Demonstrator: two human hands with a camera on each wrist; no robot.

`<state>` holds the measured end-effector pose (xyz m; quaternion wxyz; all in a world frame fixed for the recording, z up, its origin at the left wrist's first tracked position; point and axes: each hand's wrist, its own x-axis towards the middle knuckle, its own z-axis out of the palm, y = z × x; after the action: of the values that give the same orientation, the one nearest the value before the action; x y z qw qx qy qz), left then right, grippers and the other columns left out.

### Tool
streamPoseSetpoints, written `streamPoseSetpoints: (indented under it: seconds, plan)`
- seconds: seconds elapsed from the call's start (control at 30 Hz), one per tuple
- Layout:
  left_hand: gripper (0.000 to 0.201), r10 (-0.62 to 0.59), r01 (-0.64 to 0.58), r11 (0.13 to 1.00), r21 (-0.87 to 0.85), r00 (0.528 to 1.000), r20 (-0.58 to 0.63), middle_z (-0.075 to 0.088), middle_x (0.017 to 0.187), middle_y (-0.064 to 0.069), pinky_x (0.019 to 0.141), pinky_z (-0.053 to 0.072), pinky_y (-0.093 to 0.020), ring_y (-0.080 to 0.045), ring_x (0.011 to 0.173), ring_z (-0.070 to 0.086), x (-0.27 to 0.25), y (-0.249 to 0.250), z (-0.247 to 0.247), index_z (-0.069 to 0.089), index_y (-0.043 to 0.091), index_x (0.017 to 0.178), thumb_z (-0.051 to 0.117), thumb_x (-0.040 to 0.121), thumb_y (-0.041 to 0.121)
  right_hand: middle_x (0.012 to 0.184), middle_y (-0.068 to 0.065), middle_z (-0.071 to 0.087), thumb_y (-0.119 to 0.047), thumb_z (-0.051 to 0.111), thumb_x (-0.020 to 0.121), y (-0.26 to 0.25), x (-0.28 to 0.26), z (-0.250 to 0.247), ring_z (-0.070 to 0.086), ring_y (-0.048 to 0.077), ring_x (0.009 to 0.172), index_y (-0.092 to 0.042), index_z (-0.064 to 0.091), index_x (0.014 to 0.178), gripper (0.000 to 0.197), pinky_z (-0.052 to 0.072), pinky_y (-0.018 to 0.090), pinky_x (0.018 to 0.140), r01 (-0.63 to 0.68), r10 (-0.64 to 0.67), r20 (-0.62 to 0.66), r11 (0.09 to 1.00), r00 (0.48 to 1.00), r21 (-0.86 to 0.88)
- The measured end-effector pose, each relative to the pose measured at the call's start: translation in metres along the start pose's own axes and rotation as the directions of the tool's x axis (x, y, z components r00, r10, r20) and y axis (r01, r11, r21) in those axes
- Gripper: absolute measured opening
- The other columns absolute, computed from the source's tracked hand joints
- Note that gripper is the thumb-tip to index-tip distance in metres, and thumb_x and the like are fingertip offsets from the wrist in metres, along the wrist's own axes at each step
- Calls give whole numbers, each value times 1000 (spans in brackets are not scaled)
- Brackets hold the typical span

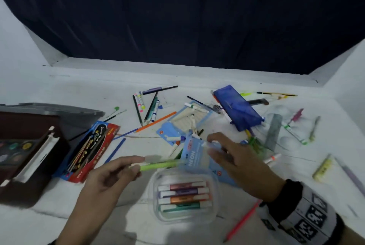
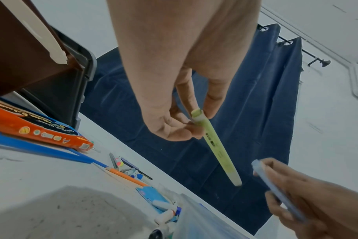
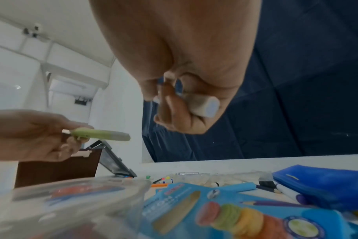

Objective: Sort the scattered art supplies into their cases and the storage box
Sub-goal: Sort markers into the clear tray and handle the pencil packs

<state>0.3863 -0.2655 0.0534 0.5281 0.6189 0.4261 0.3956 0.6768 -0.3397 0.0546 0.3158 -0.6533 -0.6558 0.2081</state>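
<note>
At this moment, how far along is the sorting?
Early. Done: four markers lie in the clear case. In hand: the left hand pinches a green marker; the right hand grips a pale blue marker. Left: pencils and pens scattered across the table.

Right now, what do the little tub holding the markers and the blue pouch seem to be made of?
The tub looks like clear glossy plastic: the markers show through its walls. The blue pouch looks like soft matte fabric or vinyl, since it creases; which one, I cannot tell.
</note>
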Motion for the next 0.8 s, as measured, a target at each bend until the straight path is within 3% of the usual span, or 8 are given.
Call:
streamPoseSetpoints:
  seconds: [0.1,0.2,0.33,0.43,0.53,0.63,0.7,0.8]
  plan:
    - [21,5,-5,1000,-23,1000,-17,72,80,-10,80,55,-21,-17,79,70,-6,1,0,79,25,97,70,80,15,108,-4,60,-33,44,100,8,-10,9,57,6,95,-36,55,131,34,48,31,86,64,-45,144,990,988,-125]
    - [23,-2,-5,996,-84,996,-90,69,85,-14,81,58,-20,-20,83,69,-10,0,2,78,20,104,69,83,16,116,-4,52,-22,40,104,-1,-12,18,51,7,101,-30,50,140,39,42,27,89,186,-101,318,950,943,-250]
    - [23,-47,7,978,-210,981,-186,75,103,-8,92,57,-29,-23,98,72,-16,-4,4,77,16,103,66,87,28,127,1,57,-15,41,103,-14,-5,34,52,14,113,-19,54,136,36,43,29,97,275,-124,406,900,905,-338]
    - [28,-159,50,902,-430,962,-222,70,97,-7,92,58,-36,-28,99,71,-16,-4,3,72,9,103,59,92,31,125,5,61,-12,45,100,-15,2,47,56,20,112,-15,58,129,32,45,36,98,319,-143,434,875,889,-364]
    - [27,-252,98,843,-530,941,-227,57,90,-3,78,58,-38,-26,81,70,-18,-1,-1,64,16,104,49,96,38,127,6,61,-15,46,100,-16,5,55,56,24,116,-15,56,131,32,44,37,101,335,-122,475,855,872,-396]
    - [32,-288,158,859,-487,936,-204,53,80,-4,73,50,-38,-23,68,59,-23,-3,-3,66,18,102,49,95,43,121,8,63,-15,49,97,-16,6,62,60,28,109,-16,55,127,31,47,39,90,382,-102,497,775,862,-503]
    - [32,-271,182,898,-401,946,-178,54,78,-8,72,51,-39,-25,68,59,-27,-5,-3,67,14,103,52,94,41,116,8,64,-16,50,96,-15,6,66,62,27,103,-17,55,123,27,48,38,83,393,-90,498,739,862,-547]
    - [28,-185,132,950,-283,968,-169,59,75,-10,78,55,-41,-27,75,65,-30,-5,3,74,18,100,56,91,38,116,7,64,-18,52,97,-14,7,69,62,26,103,-18,56,123,26,49,38,84,411,-117,493,732,862,-544]
